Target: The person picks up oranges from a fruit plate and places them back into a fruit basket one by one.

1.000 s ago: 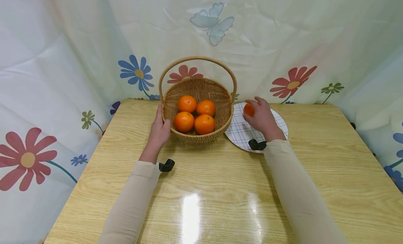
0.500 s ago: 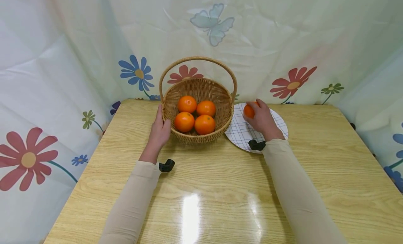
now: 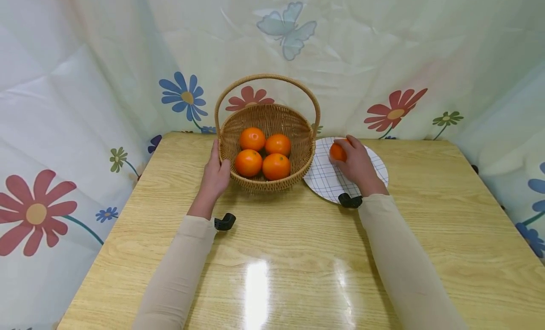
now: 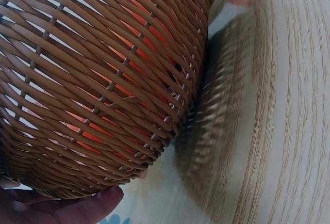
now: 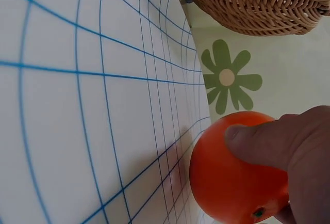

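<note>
A wicker basket [image 3: 272, 184] with a tall arched handle stands at the back of the table, with several oranges [image 3: 276, 167] inside it. My left hand [image 3: 215, 176] holds its left side, thumb at the rim; in the left wrist view my fingers [image 4: 98, 206] lie along the weave. To the basket's right is a round white plate [image 3: 322, 176] with blue grid lines. Over this plate my right hand [image 3: 356, 164] grips one more orange [image 3: 338, 152]. The right wrist view shows my thumb pressed on that orange [image 5: 232, 177], close to the plate's surface.
All of this is on a light wooden table [image 3: 294, 254]. A floral curtain [image 3: 349, 74] hangs right behind the basket and plate and along both sides. Black wrist mounts [image 3: 224, 221] stick out from both cuffs.
My right hand's fingers have come down closer round the orange on the plate, and hand and orange have shifted very slightly. The left hand and basket hold still.
</note>
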A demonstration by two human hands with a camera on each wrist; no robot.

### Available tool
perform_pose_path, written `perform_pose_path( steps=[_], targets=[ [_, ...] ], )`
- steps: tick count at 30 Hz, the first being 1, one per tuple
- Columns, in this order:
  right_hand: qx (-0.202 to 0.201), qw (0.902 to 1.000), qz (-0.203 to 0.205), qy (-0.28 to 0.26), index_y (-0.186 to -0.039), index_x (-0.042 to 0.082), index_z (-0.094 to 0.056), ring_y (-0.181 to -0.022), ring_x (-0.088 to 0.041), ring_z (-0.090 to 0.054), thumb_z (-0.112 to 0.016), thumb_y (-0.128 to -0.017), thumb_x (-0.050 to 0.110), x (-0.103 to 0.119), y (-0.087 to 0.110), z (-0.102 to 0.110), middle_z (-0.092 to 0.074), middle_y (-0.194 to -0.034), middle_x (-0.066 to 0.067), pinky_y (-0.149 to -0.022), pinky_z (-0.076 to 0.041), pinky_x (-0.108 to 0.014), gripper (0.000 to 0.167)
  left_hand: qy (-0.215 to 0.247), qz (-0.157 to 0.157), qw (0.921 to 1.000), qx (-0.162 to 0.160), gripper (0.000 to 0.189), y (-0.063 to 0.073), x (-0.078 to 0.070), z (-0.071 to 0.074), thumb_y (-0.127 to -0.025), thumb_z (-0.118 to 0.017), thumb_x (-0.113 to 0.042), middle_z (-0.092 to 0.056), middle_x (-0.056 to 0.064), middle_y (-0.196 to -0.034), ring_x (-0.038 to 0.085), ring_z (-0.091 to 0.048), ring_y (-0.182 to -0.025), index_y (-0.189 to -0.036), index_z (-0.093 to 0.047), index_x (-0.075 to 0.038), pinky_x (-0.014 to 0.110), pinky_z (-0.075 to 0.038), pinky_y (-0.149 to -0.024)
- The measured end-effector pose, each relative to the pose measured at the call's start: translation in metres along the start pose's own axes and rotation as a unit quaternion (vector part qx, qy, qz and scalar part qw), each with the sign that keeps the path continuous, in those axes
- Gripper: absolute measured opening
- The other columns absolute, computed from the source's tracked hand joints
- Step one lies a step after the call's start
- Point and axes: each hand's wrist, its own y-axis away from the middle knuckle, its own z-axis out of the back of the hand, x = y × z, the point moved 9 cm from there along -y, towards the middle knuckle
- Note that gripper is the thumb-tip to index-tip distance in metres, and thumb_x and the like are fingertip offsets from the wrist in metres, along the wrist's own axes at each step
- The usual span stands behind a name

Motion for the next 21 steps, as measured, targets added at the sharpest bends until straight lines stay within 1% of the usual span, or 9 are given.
perform_pose_path(
  steps=[5, 14, 21],
  targets=[
    [-0.001, 1.0000, 0.004, 0.002, -0.141, 0.010, -0.047, -0.135, -0.050, -0.031, -0.067, -0.090, 0.015, 0.003, 0.005, 0.003, -0.026, -0.154, -0.024, -0.106, -0.033, -0.064, 0.056, -0.003, 0.002, 1.0000, 0.003, 0.069, 0.000, 0.000, 0.000, -0.098, -0.032, -0.025, -0.024, 0.013, -0.160, 0.032, -0.033, -0.143, -0.156, 0.004, -0.034, 0.049, -0.028, -0.116],
    [-0.009, 0.9998, 0.015, -0.005, -0.141, 0.011, -0.048, -0.133, -0.049, -0.035, -0.069, -0.087, 0.012, 0.016, 0.017, 0.016, -0.030, -0.152, -0.024, -0.105, -0.035, -0.065, 0.058, -0.008, 0.003, 1.0000, 0.001, 0.069, -0.001, -0.001, 0.001, -0.098, -0.033, -0.025, -0.025, 0.013, -0.159, 0.033, -0.032, -0.143, -0.156, 0.003, -0.033, 0.049, -0.027, -0.116],
    [-0.019, 0.9989, 0.040, -0.019, -0.142, 0.014, -0.047, -0.130, -0.048, -0.039, -0.071, -0.087, 0.017, 0.032, 0.026, 0.027, -0.032, -0.152, -0.021, -0.103, -0.037, -0.065, 0.059, -0.001, -0.002, 1.0000, 0.002, 0.070, -0.001, 0.000, 0.001, -0.098, -0.033, -0.024, -0.022, 0.012, -0.161, 0.032, -0.030, -0.144, -0.156, 0.004, -0.033, 0.049, -0.026, -0.117]
  ],
)
